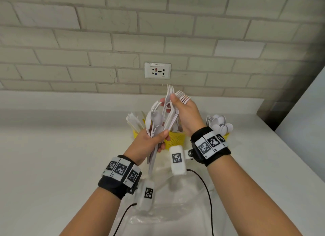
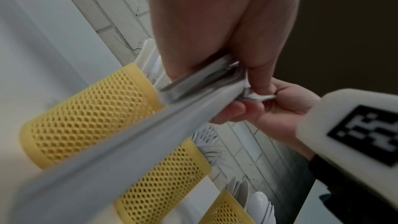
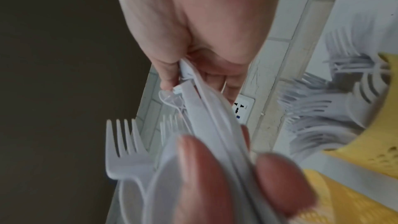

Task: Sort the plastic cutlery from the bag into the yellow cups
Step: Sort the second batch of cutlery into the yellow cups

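Note:
My left hand point(image 1: 159, 139) grips a mixed bundle of white plastic cutlery point(image 1: 156, 125) by the handles, above the middle yellow mesh cup point(image 1: 175, 139). My right hand point(image 1: 169, 101) pinches a few forks point(image 1: 182, 96) at the top of that bundle, tines pointing up. The left yellow cup point(image 1: 135, 134) holds knives and the right yellow cup point(image 1: 227, 135) holds spoons. In the left wrist view the handles point(image 2: 150, 142) run under my left hand point(image 2: 204, 40) past the cups point(image 2: 90, 117). The right wrist view shows my right hand point(image 3: 172, 81) on the forks point(image 3: 122, 142).
The clear plastic bag point(image 1: 168, 200) lies flat on the white counter point(image 1: 52, 156) below my wrists. A brick wall with a power socket point(image 1: 157, 70) stands right behind the cups. A white panel point(image 1: 307, 121) borders the counter on the right.

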`<control>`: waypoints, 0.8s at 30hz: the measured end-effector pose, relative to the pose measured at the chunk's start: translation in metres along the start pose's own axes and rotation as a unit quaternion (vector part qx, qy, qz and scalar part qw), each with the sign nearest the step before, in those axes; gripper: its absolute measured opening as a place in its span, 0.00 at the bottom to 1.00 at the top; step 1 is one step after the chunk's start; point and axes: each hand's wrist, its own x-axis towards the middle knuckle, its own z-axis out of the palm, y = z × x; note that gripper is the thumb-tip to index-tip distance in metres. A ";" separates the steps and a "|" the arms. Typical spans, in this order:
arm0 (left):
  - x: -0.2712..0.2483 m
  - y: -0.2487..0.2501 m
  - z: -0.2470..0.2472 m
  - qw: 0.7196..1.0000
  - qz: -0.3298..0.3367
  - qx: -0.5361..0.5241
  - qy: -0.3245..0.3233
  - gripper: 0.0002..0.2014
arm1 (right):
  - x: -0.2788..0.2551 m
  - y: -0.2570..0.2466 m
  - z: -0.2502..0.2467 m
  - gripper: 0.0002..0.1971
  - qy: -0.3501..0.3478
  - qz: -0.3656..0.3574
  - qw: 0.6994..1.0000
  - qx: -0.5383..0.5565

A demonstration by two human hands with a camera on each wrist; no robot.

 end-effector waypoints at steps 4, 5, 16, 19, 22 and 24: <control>0.003 -0.003 0.000 1.000 -0.001 0.004 0.017 0.04 | 0.006 -0.018 -0.014 0.09 0.044 -0.010 0.996 0.081; 0.004 -0.004 0.000 1.000 -0.002 0.003 0.021 0.03 | 0.009 -0.022 -0.019 0.09 0.061 -0.014 0.993 0.099; 0.007 -0.011 -0.011 0.996 0.006 0.023 0.080 0.09 | 0.039 -0.027 -0.049 0.08 0.162 -0.117 0.979 -0.043; 0.008 -0.011 -0.012 0.996 0.012 0.014 0.087 0.11 | 0.042 0.000 -0.045 0.05 0.157 -0.090 0.981 -0.071; 0.010 -0.012 -0.014 0.996 0.011 0.018 0.084 0.13 | 0.038 0.025 -0.043 0.06 0.119 -0.036 0.980 -0.154; 0.011 -0.012 -0.015 0.996 0.011 0.013 0.085 0.11 | 0.037 0.043 -0.044 0.09 0.079 0.004 0.970 -0.230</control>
